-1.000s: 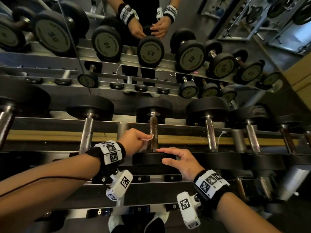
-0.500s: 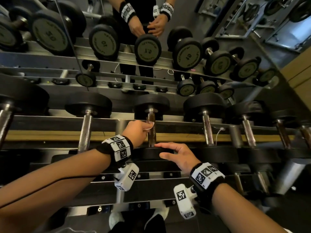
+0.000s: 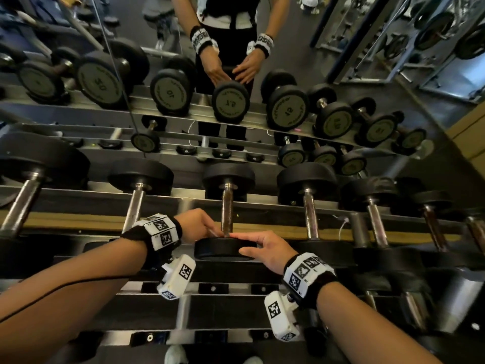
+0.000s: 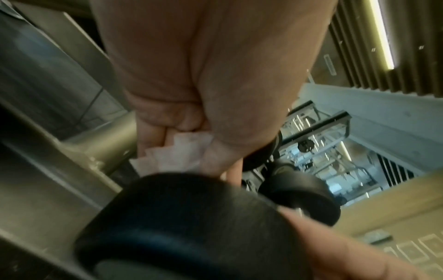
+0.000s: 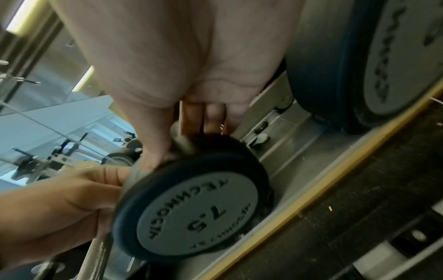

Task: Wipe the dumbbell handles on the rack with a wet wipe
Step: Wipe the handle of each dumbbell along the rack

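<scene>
Our left fingers [image 4: 149,135] curl round the wet wipe [image 4: 177,156] at the near end of the 7.5 dumbbell's handle [image 3: 227,211] on the rack [image 3: 78,203]; our right fingers [image 3: 244,235] lie straight over its near head [image 3: 223,252].

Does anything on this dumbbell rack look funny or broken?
Nothing looks broken or spilled. The 7.5 dumbbell's handle, beside the left hand gripping the wet wipe, looks brownish, maybe tarnished, while the handle to its left looks silvery.
</scene>
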`<action>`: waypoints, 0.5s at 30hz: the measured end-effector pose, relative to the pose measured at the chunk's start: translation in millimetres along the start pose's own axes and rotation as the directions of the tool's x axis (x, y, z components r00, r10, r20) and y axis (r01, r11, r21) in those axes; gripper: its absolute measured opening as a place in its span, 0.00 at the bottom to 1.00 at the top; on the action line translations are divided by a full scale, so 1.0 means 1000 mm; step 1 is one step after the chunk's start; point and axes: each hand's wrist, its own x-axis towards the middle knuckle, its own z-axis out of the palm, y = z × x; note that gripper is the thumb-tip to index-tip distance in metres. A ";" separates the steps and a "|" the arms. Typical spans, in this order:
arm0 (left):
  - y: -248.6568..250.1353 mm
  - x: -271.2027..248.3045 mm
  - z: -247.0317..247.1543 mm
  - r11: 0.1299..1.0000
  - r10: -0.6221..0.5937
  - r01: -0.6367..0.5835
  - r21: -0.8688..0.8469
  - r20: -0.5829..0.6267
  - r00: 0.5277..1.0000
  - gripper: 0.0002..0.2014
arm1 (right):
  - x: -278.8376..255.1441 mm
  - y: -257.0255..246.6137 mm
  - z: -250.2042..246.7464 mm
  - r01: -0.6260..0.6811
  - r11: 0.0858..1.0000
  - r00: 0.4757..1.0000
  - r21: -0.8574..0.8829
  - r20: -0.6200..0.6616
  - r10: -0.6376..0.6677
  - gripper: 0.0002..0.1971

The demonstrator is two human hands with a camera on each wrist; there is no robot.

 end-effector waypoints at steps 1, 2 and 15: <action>0.004 -0.001 -0.004 1.000 -0.002 0.002 -0.014 -0.003 1.000 0.13 | -0.003 0.000 -0.009 0.009 1.000 1.000 -0.010 0.010 -0.009 0.20; 0.011 -0.002 -0.008 0.999 0.002 -0.003 -0.035 -0.009 1.000 0.14 | -0.007 0.001 -0.021 0.026 0.999 1.000 -0.035 -0.010 -0.026 0.19; 0.152 0.088 0.058 0.857 -0.016 -0.171 -0.486 -0.358 0.933 0.13 | -0.073 0.095 -0.155 -0.058 0.998 0.899 0.005 -0.434 0.054 0.06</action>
